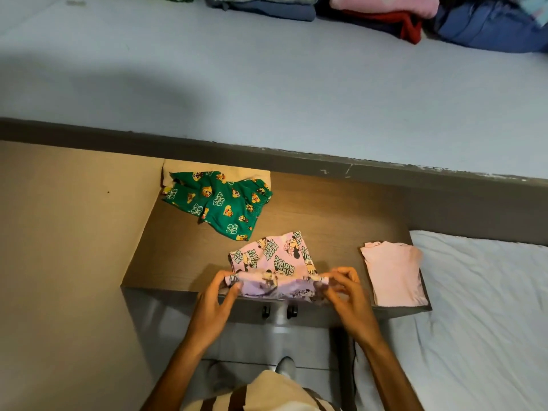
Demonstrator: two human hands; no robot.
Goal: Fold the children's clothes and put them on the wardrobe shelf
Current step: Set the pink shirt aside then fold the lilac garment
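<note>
A pink cartoon-print garment lies at the near edge of a small wooden table. My left hand pinches its near left corner and my right hand pinches its near right corner, lifting the near edge off the table. Green cartoon-print shorts lie crumpled at the table's far left, partly on a beige folded cloth. A folded plain pink top rests at the table's right end.
A grey-blue shelf surface stretches beyond the table, with piles of folded clothes along its far edge. A white-sheeted bed is on the right. A beige panel stands on the left.
</note>
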